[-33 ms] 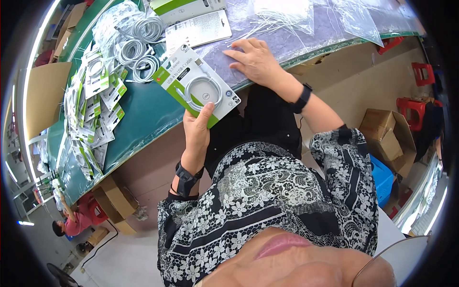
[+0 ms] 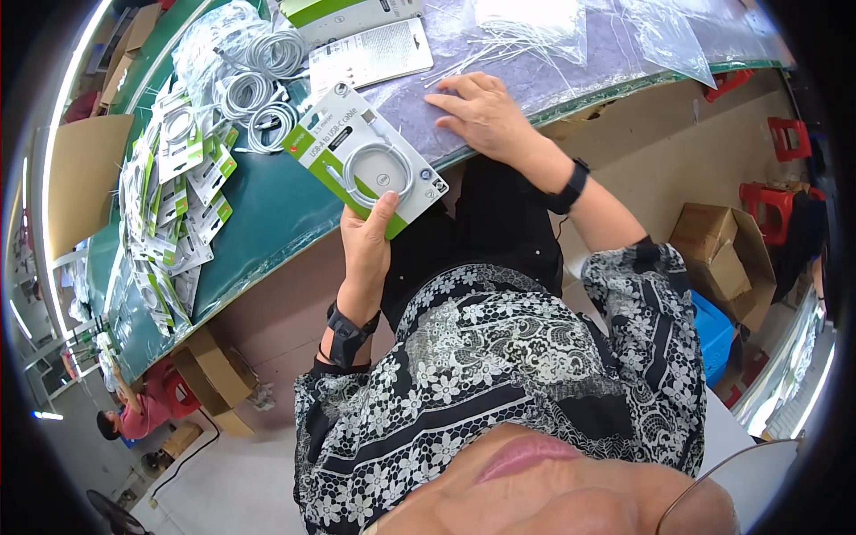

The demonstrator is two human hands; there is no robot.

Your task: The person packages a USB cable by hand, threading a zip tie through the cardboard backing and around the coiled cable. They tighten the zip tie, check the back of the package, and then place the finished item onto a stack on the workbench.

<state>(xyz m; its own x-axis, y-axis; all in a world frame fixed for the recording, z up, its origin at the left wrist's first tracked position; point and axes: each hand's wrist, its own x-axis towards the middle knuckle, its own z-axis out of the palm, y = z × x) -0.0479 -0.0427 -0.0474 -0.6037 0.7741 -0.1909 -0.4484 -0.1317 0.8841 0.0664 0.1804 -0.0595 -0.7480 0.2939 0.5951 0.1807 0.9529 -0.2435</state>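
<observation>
From my end of the feed, a green table (image 2: 285, 203) runs from the lower left of the frame up to the upper right, with a purple mat (image 2: 557, 96) over its upper-centre part. Thin white ties (image 2: 526, 45) lie spread on the mat, near a clear plastic bag (image 2: 669, 45) at the upper right. At the upper left I have coiled white cables (image 2: 245, 96) and, below them, a heap of packaged cables (image 2: 169, 223). White-and-green cards (image 2: 370, 58) lie at the top centre. Beyond the table edge, red stools (image 2: 767, 207) and an open cardboard box (image 2: 722, 259) stand at the right; a seated person (image 2: 138, 417) shows at the lower left.

Just left of centre, the left hand (image 2: 366, 234) grips the lower edge of a cable card (image 2: 379, 174), thumb pressed on its front; its other fingers are mostly hidden behind. The right hand (image 2: 486, 116), at upper centre, is half open over the mat, fingers bent and apart; I cannot tell whether its fingertips touch the surface.
</observation>
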